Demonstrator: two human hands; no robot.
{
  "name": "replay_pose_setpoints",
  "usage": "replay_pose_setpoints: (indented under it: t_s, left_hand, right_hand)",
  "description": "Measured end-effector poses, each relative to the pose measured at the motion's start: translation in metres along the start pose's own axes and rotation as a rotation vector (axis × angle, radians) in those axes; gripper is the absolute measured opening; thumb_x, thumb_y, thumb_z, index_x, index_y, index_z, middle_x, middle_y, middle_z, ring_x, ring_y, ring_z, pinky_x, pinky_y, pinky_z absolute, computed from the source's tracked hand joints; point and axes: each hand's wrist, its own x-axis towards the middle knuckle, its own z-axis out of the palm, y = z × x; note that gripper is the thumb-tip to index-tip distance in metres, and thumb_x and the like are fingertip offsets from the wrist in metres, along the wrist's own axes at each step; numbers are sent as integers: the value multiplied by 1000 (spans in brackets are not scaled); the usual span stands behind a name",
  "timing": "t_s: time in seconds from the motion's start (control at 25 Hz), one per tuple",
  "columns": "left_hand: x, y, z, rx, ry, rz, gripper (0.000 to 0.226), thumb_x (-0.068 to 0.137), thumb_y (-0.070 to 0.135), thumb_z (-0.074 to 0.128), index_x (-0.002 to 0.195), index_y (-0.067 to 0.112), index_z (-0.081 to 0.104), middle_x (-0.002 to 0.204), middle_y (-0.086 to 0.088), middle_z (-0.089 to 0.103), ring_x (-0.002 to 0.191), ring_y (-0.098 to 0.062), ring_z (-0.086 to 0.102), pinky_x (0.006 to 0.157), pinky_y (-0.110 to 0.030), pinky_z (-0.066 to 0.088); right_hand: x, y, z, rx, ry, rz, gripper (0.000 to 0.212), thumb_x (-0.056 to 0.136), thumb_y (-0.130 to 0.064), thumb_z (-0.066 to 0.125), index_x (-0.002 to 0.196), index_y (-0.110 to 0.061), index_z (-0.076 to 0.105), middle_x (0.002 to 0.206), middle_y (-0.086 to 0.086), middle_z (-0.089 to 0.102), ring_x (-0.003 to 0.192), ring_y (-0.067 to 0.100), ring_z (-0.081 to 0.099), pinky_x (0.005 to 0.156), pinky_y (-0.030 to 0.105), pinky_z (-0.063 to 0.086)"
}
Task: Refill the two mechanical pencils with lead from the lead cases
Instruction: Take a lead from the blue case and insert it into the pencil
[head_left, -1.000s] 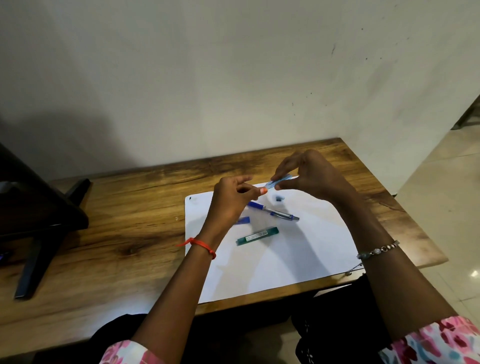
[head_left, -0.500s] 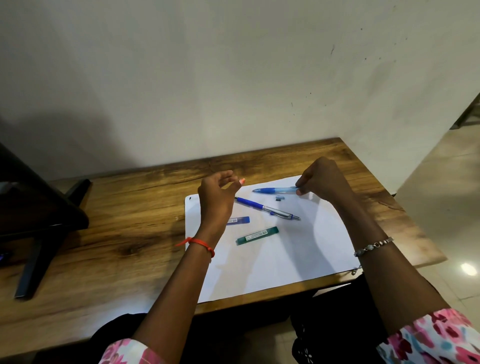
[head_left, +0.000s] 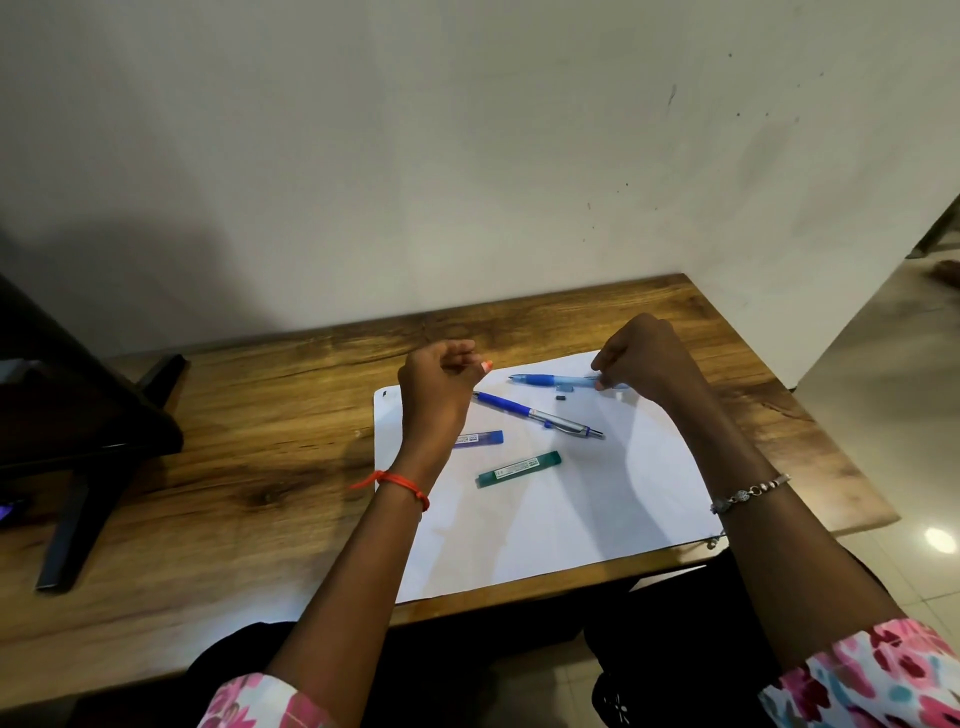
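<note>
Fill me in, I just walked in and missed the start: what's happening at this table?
A person is working on refilling mechanical pencils. The right hand grips the light blue pencil by its rear end, over the white paper. The left hand is raised with fingers curled; whether it holds anything is unclear. The dark blue pencil, blue lead case and green lead case lie on the paper, untouched.
</note>
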Motion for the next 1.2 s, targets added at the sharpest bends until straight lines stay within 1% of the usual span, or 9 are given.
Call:
replay_pose_setpoints:
  t_s: [0.16, 0.28, 0.4, 0.56, 0.68, 0.84, 0.96, 1.12, 1.2]
  left_hand:
    - [1, -1, -3, 157, -108, 27, 20, 77, 2, 68, 97, 2, 67, 97, -14, 70, 83, -15, 60, 72, -18, 47]
    - [1, -1, -5, 294, -220, 37, 19, 78, 2, 68, 97, 2, 68, 98, -14, 70, 81, -14, 60, 61, -12, 44]
    - [2, -2, -7, 377, -271, 36, 21, 76, 2, 69, 97, 2, 68, 97, -14, 70, 79, -14, 61, 68, -18, 48]
    - [5, -3, -12, 441, -322, 41, 21, 74, 0, 71, 95, 3, 69, 94, -14, 71, 66, -5, 57, 65, -10, 43]
    - [5, -1, -19, 502, -393, 34, 25, 71, 3, 74, 95, 4, 70, 93, -12, 71, 74, -13, 61, 70, -19, 47]
    - [3, -5, -25, 741, -546, 102, 29, 65, 8, 80, 92, 6, 71, 88, -6, 67, 77, -15, 58, 65, -21, 47]
    - [3, -8, -25, 765, -542, 125, 22, 67, 7, 78, 88, 6, 73, 91, -9, 70, 75, -15, 58, 70, -28, 49]
    - [3, -2, -22, 596, -425, 167, 19, 69, 11, 77, 86, 4, 72, 80, -7, 67, 62, -7, 53, 50, -5, 38]
    - [2, 2, -18, 483, -332, 168, 17, 70, 12, 77, 84, 5, 71, 77, -1, 64, 61, -4, 53, 47, -2, 38]
  right_hand:
    - [0, -1, -2, 41, -7, -22, 25, 63, 1, 79, 88, 2, 73, 87, 23, 70, 72, 20, 54, 40, 5, 34]
    - [0, -2, -2, 61, -9, -15, 25, 65, -1, 79, 89, 2, 73, 89, 21, 71, 74, 18, 56, 39, 2, 33]
    - [0, -2, -2, 94, 21, -13, 24, 66, -1, 79, 89, 3, 73, 91, 21, 71, 75, 17, 57, 41, 1, 34]
    - [0, -2, -3, 122, 39, -21, 23, 69, -1, 77, 90, 4, 73, 94, 20, 71, 77, 16, 58, 43, 1, 34]
    - [0, -3, -4, 134, 51, -28, 21, 70, 0, 75, 91, 5, 73, 95, 20, 71, 78, 16, 59, 49, 9, 36]
    - [0, -3, -4, 141, 57, -45, 19, 71, 1, 74, 90, 5, 73, 94, 20, 71, 78, 17, 58, 48, 9, 37]
    - [0, -4, -4, 164, 61, -59, 18, 72, 0, 73, 89, 4, 73, 91, 18, 71, 73, 16, 58, 45, 5, 36]
    - [-6, -13, -3, 351, -70, -95, 13, 78, -10, 70, 87, -1, 74, 84, 13, 71, 62, 11, 57, 51, 13, 43]
    - [-11, -21, 0, 449, -167, -99, 14, 79, -14, 70, 84, -1, 73, 79, 10, 72, 57, 11, 56, 51, 19, 44]
